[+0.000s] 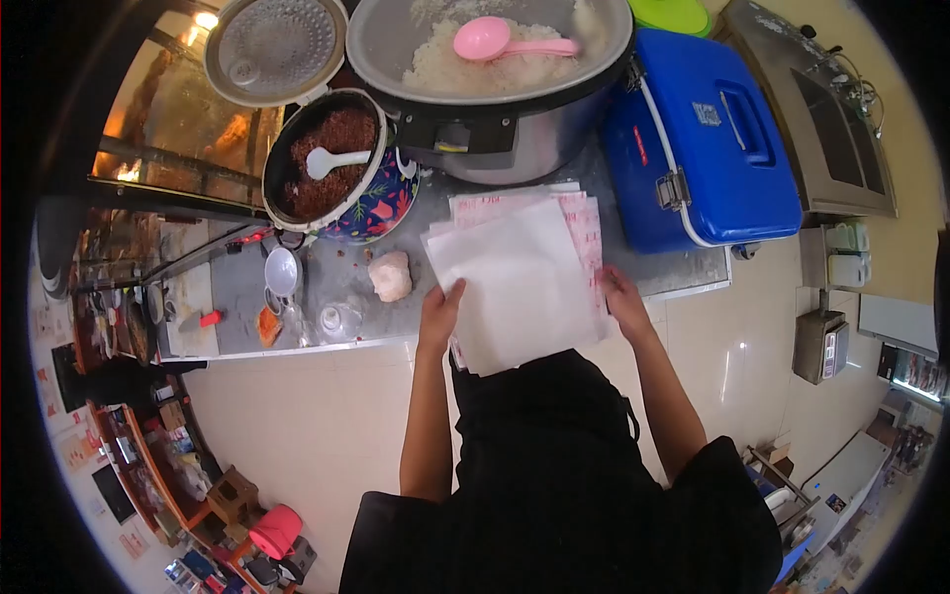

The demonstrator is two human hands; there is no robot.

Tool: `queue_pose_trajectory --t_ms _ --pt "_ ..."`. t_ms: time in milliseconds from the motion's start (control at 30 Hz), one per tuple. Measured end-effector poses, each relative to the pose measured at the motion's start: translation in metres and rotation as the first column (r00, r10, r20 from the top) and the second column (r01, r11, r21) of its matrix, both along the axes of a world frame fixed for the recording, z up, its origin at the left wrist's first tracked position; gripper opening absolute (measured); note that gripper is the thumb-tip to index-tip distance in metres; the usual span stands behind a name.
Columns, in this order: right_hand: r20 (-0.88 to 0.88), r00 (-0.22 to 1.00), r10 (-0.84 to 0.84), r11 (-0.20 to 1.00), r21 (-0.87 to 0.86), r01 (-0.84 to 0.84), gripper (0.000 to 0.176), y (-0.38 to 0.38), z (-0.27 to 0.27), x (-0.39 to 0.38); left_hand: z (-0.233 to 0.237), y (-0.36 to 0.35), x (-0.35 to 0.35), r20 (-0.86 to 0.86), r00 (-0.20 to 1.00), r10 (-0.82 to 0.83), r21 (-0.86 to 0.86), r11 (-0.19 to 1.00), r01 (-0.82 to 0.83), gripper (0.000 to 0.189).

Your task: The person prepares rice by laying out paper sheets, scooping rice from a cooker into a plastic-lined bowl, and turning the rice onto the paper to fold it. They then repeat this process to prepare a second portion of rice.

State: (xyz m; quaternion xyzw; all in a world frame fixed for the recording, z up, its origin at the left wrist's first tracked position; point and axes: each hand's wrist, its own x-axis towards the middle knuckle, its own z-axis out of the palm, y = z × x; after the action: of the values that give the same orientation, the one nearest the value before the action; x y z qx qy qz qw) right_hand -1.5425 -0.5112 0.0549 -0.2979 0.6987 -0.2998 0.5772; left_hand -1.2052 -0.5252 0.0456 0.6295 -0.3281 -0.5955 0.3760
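A stack of white food-wrapping paper sheets (515,287), some printed in red, lies over the counter's front edge. My left hand (442,309) is closed on the stack's left edge, thumb on top. At the opposite edge my right hand (621,297) grips the sheets, its fingers partly hidden beneath. Just left of the paper sits a pale rounded lump (389,276). Behind the stack stands a large rice cooker (495,148) of white rice, with a pink scoop (485,40) resting on the rice.
A flowered pot (381,213) holds dark reddish-brown food and a white spoon (336,160). A blue cooler box (703,148) stands at the right. A small white bowl (283,270) and clear plastic (339,322) lie on the left of the metal counter (233,327).
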Motion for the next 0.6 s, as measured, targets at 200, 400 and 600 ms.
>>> queue_pose_trajectory --t_ms 200,400,600 --pt "-0.152 0.98 0.129 0.957 -0.239 -0.163 0.042 -0.035 -0.05 -0.005 -0.015 -0.02 0.012 0.167 0.942 -0.29 0.002 0.956 0.294 0.038" --pt "-0.263 0.942 0.207 0.954 -0.159 -0.254 0.034 -0.063 -0.058 -0.01 0.0 -0.041 0.005 0.141 0.934 -0.327 -0.01 0.943 0.332 0.036" --pt "-0.084 0.877 0.473 0.862 -0.163 -0.481 0.038 -0.064 -0.025 -0.001 -0.025 -0.031 -0.026 0.573 0.803 0.165 -0.392 0.916 0.092 0.037"
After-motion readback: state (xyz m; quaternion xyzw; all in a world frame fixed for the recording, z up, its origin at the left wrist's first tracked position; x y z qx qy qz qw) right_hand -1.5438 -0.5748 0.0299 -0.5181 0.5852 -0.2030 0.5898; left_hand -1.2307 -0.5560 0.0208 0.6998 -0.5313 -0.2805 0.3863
